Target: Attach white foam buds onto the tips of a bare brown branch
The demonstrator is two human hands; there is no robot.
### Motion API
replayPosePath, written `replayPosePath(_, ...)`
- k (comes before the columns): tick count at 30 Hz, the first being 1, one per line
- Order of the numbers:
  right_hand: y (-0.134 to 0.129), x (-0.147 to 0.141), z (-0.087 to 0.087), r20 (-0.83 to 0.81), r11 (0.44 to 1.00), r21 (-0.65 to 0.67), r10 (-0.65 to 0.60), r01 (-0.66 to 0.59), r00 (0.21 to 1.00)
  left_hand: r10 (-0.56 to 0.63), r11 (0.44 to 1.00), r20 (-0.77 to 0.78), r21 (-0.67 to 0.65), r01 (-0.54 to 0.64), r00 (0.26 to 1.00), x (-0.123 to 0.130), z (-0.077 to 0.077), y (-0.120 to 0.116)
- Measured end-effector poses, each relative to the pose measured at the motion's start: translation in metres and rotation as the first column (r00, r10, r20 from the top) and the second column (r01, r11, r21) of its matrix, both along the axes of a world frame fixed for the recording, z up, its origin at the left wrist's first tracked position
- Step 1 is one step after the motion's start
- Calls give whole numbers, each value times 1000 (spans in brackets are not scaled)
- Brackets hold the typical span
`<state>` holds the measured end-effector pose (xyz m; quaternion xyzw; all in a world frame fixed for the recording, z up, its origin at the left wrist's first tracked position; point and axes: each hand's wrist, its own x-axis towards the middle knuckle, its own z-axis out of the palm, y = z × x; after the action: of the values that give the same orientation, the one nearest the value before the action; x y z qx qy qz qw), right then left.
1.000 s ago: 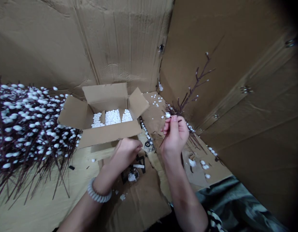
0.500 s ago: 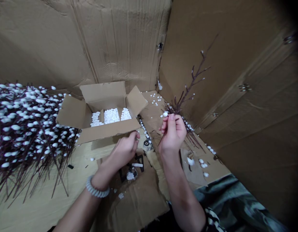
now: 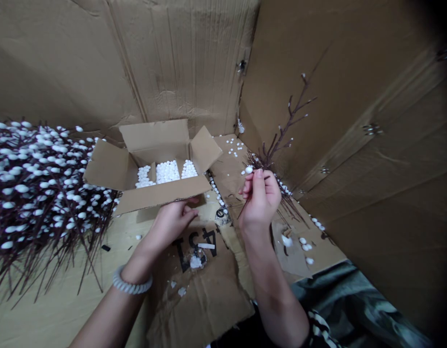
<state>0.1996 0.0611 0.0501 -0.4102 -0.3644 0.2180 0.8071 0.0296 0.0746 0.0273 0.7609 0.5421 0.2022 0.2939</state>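
Observation:
My right hand (image 3: 260, 195) is closed in a pinch on a thin brown twig, with an oval white bud (image 3: 249, 169) at the fingertips. A taller brown branch (image 3: 290, 121) with small pale tips rises just behind this hand; whether it joins the held twig I cannot tell. My left hand (image 3: 172, 222) is at the front flap of an open cardboard box (image 3: 165, 193), its fingertips partly hidden under the flap. Its thumb and fingers look apart, and nothing shows in them. White oval pieces (image 3: 167, 171) fill sections inside the box.
A big heap of brown stems with white buds (image 3: 45, 188) lies at the left. Loose white pieces (image 3: 306, 244) are scattered at the right. A cardboard sheet (image 3: 209, 295) with white residue lies in front. Tall cardboard walls (image 3: 187, 63) enclose the back and right.
My left hand has moved left and its fingers have gone partly under the box's front flap. My right hand stays almost still with the twig.

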Motion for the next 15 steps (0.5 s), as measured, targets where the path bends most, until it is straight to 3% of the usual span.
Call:
replayPosePath(7,1,-2,0,-5,1000,3,14,-14,1000,-6,996,58,-89,11,998,-4,-13,6)
replayPosePath(15,2,-2,-1,-1,1000,-17,12,-12,1000,-34,998,-37,-61,32,999,22,-21,27)
